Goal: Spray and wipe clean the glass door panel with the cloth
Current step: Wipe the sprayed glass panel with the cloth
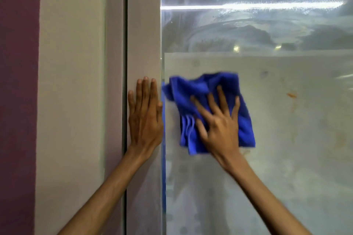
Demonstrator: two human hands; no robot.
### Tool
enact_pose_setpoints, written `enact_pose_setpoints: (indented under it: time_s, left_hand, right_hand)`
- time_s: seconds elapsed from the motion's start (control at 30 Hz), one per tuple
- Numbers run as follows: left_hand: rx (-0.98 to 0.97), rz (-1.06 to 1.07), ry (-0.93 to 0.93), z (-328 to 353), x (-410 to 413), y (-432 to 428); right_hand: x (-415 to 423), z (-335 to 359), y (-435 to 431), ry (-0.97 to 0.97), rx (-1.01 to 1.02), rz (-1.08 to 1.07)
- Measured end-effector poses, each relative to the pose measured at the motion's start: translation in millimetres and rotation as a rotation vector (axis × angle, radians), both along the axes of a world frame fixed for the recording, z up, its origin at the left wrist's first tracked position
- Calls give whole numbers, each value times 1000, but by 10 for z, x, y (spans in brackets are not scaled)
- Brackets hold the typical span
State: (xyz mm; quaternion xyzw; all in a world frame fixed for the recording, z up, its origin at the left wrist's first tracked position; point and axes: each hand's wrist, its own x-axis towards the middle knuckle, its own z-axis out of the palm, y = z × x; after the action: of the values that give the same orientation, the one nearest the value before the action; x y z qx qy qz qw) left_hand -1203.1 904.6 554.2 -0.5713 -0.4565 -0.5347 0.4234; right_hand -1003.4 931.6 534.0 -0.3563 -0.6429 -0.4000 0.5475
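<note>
The glass door panel (277, 32) fills the right half of the view, clear and streaked with wet smears above, frosted below. A blue cloth (193, 89) lies flat against the frosted part near the panel's left edge. My right hand (217, 122) presses on the cloth with fingers spread; the cloth looks blurred from motion. My left hand (145, 112) rests flat, fingers together, on the grey door frame (143, 34) just left of the glass, holding nothing. No spray bottle is in view.
Orange-brown stains (291, 95) mark the frosted glass to the right of the cloth. Left of the frame runs a dark gap (125, 63), then a beige wall strip (70, 82) and a dark purple wall (17, 82).
</note>
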Motion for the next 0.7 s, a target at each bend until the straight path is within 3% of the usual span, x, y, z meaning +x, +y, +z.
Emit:
enact_pose_setpoints:
  time_s: [0.07, 0.13, 0.27, 0.33, 0.4, 0.53, 0.7]
  left_hand:
    - [-19, 8, 1, -123, -25, -21]
    - [-41, 19, -5, -220, -29, -46]
    - [-52, 10, -29, -211, 4, -31]
    - [-49, 0, -27, -212, 2, -12]
    - [-37, -8, -16, -223, -21, -2]
    - [-24, -9, -16, -262, -51, 30]
    - [-27, -53, -33, -471, -34, -1]
  right_hand:
    - [127, -513, -25, -59, -28, -8]
    - [278, -606, -42, -47, -73, -43]
    - [168, 559, -68, 340, -217, -118]
    - [24, 1081, -47, 383, -209, -115]
    - [-108, 1205, -29, 293, -149, -134]
    - [-169, 597, 12, 52, 2, -44]
    - [-83, -972, -32, -80, -39, -20]
